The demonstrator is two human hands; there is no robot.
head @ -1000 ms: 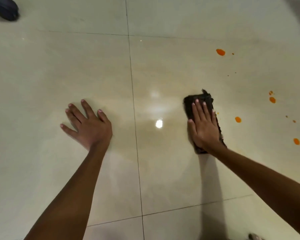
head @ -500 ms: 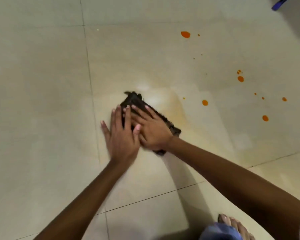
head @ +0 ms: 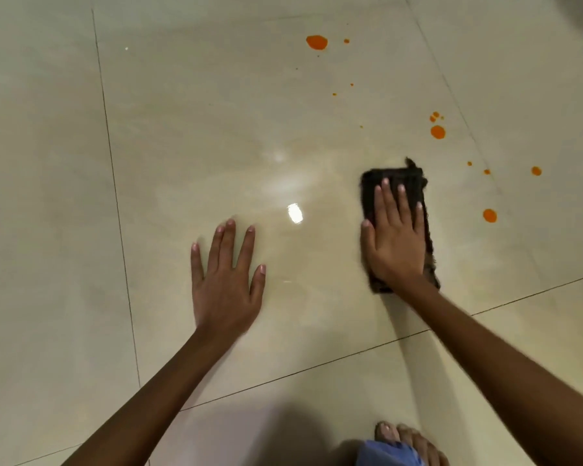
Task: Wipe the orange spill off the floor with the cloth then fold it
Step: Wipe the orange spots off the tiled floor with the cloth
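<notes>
Right hand flat on folded dark cloth, palm and fingers pressing it to the floor; no curl around it, so grip released, just pushing down. Left hand flat on bare tile, fingers spread, grip released, holding nothing, bracing only.

Changed from half a second back: then both hands together on the cloth, cloth angled and well left of the drops. Now hands well apart, left hand off the cloth, cloth squared up and swung back right, toward the orange drops. Compared with a second ago, roughly the same pose again, so reads as one back-and-forth scrub stroke.

Cloth now near the right-side drops, not touching any. Nearest drop just right of the cloth, untouched. Big drop at the far top and small specks between, all intact. Faint sheen on tile left of cloth, likely the wiped patch.

Judgement: wiping stage, early to mid; most visible spill left. Next sweep probably needs to go right and forward. Folding not yet due. Bare foot and blue fabric at bottom edge.
</notes>
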